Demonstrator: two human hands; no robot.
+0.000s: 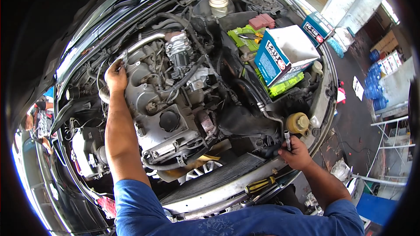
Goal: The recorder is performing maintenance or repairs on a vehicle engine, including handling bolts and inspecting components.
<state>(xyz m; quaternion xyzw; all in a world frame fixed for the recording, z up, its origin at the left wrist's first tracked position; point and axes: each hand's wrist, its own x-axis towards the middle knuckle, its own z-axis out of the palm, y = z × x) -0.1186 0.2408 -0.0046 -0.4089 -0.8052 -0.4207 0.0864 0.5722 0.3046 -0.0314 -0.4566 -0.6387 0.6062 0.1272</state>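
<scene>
My left hand [116, 78] reaches over the car engine [168, 105] to its left side. Its fingers are curled together by the end of a silver metal pipe [146, 40]; what they grip is hidden. At the front right of the engine bay, my right hand [297, 154] holds a short silver socket tool [287, 136] upright between thumb and fingers. Just behind it stands a yellowish round reservoir [298, 123]. The black oil filler cap [169, 120] sits on the engine cover between my arms.
An opened blue-and-white carton [275, 59] stands on a lime-green part [286, 85] at the right. A second blue box [316, 29] lies on the fender. A yellow-and-black screwdriver [260, 185] rests on the front crossmember. Blue water bottles [375, 83] and a white metal rack [387, 148] stand beyond.
</scene>
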